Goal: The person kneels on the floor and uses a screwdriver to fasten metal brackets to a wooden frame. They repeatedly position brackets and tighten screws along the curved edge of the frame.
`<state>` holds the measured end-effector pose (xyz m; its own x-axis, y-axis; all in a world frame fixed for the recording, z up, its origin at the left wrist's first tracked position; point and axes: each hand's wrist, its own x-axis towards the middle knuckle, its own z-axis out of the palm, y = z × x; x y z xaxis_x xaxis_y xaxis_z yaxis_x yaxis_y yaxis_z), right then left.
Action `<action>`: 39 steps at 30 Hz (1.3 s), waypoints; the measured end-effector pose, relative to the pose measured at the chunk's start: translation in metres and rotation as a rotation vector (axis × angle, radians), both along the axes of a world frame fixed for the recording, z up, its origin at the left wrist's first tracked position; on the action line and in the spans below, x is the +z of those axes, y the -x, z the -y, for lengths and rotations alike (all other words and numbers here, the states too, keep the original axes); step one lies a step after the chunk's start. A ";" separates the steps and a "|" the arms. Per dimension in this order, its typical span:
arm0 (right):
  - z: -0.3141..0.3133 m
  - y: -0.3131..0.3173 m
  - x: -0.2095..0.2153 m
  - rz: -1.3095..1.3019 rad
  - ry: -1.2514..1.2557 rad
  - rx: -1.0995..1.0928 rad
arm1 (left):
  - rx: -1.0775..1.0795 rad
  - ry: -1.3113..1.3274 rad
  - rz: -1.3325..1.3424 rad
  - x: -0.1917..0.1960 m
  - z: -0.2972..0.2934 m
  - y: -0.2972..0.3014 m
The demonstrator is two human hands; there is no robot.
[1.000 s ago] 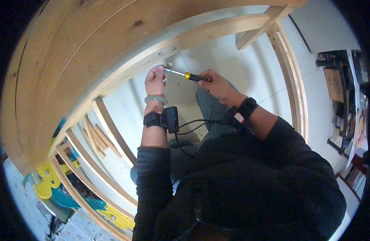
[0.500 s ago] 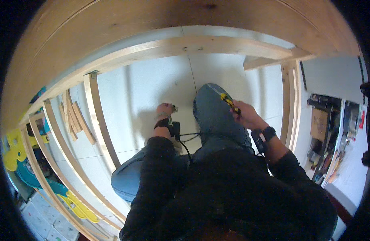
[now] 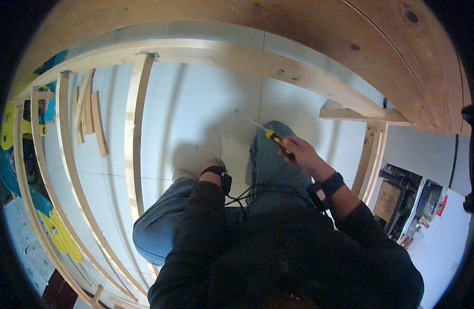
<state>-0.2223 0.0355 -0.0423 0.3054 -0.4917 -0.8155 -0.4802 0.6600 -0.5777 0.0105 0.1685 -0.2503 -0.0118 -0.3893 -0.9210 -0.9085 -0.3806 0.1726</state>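
My right hand [image 3: 298,153] is closed round the yellow and black handle of a screwdriver [image 3: 272,136]. Its pale shaft points up and to the left, over my right knee. My left hand [image 3: 215,163] hangs low near my left leg, its fingers hidden behind the wrist and back of the hand. Ahead of both hands runs the light wooden rail [image 3: 211,53] of a slatted frame. At its left part a slat [image 3: 134,118] meets the rail, with a small metal bracket [image 3: 153,56] at the joint.
Loose wood strips [image 3: 99,123] lie on the pale floor at left, behind more slats. A broad brown board [image 3: 319,26] spans the top. An upright post [image 3: 369,154] stands at right, near an open box of tools [image 3: 401,190]. Black cables [image 3: 242,195] cross my lap.
The view has swung, so the frame sits differently. My left hand has drawn back toward my leg, and the small metal piece seen at its fingers no longer shows. The screwdriver stays in my right hand.
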 end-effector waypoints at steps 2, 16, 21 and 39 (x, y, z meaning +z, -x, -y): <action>-0.003 -0.019 0.006 0.194 -0.098 -0.045 | 0.152 -0.001 -0.066 0.002 0.020 -0.007; 0.004 -0.217 0.040 0.642 -0.064 -0.007 | 0.565 1.010 0.079 0.296 0.059 -0.154; 0.000 -0.268 0.029 0.607 0.148 -0.061 | 0.492 0.828 0.007 0.290 0.051 -0.149; -0.013 -0.306 -0.009 0.603 0.215 -0.004 | 0.781 1.090 -0.154 0.242 0.009 -0.144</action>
<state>0.0839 0.0483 -0.0518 0.6774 -0.6273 -0.3842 -0.0276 0.5002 -0.8655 0.1544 0.1593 -0.0085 0.4730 -0.8681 -0.1504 -0.4629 -0.3901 0.7959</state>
